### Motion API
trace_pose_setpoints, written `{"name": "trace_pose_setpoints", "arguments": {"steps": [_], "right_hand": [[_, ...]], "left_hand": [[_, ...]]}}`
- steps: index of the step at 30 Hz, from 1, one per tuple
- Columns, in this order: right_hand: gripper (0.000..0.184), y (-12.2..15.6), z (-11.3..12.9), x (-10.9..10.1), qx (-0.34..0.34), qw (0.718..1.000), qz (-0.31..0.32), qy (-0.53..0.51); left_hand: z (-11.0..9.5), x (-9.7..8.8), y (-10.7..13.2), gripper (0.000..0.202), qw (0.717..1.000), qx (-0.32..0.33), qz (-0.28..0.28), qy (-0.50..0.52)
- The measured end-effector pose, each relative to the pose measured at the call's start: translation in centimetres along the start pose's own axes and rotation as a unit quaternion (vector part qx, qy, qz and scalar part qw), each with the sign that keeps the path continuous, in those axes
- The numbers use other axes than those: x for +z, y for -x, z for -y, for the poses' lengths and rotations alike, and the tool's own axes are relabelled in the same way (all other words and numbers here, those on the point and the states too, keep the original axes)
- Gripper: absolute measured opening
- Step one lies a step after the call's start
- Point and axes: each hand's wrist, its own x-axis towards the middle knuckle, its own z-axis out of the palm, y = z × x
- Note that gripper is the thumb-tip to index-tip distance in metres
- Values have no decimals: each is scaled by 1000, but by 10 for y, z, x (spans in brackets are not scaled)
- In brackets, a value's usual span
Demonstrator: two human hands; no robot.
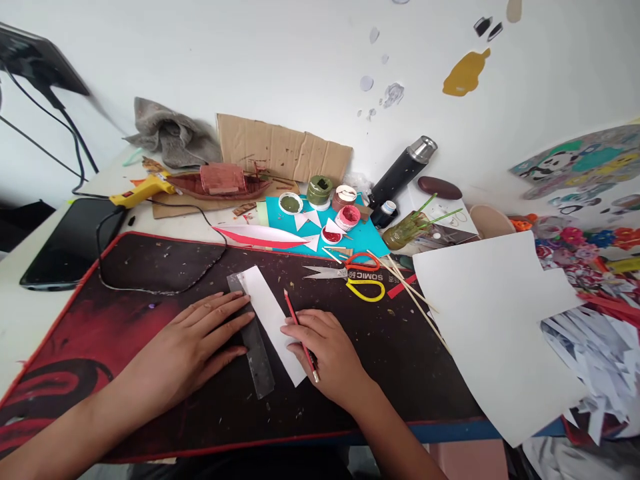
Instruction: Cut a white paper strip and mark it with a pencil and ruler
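Observation:
My left hand (197, 340) lies flat with fingers stretched out, pressing a clear plastic ruler (256, 353) onto the dark desk mat (150, 267). A white paper strip (267, 313) lies along the ruler's right edge. My right hand (325, 353) rests on the strip's lower part, fingers closed round a red pencil (296, 320) whose tip points up and left, away from me.
Scissors with red and yellow handles (357, 275) and thin sticks (415, 297) lie behind the strip. A large white sheet (495, 320) overhangs at right. Paint pots (320, 190), a black flask (403, 170), a glue gun (143, 190), a model boat (220, 183) and a tablet (70, 240) stand farther back.

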Motion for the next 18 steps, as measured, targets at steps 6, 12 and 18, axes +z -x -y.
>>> {"name": "trace_pose_setpoints", "arguments": {"steps": [6, 12, 18], "right_hand": [[28, 0, 0, -1, 10, 1000, -5, -17], [27, -1, 1, -2, 18, 999, -3, -29], [25, -3, 0, -3, 21, 999, -8, -45]], "left_hand": [[3, -6, -2, 51, 1000, 14, 6, 9], [3, -8, -4, 41, 1000, -9, -7, 19], [2, -7, -3, 39, 1000, -7, -10, 10]]}}
